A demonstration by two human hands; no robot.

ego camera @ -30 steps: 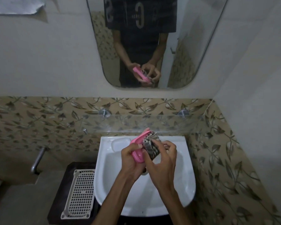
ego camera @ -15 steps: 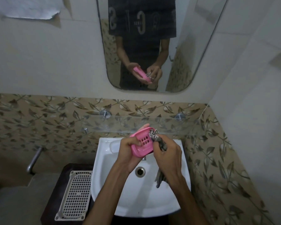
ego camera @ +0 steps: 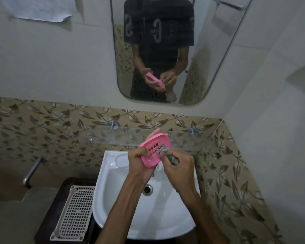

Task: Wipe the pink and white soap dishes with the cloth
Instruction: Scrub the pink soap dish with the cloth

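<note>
Both hands work over the white ceramic basin [ego camera: 113, 199]: left hand [ego camera: 139, 164] grips the slotted pink plastic soap dish [ego camera: 152, 152] tilted up, exposing its inside to the patterned grey cloth [ego camera: 165, 152] pinched by right hand [ego camera: 179, 169].

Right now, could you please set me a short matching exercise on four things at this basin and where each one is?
Things:
1. pink soap dish
2. cloth
3. white slotted tray
4. drain

Places:
a. on the dark stand left of the basin
b. gripped in the left hand
c. in the basin's bottom
d. pinched in the right hand

Pairs: 1-b, 2-d, 3-a, 4-c
</note>
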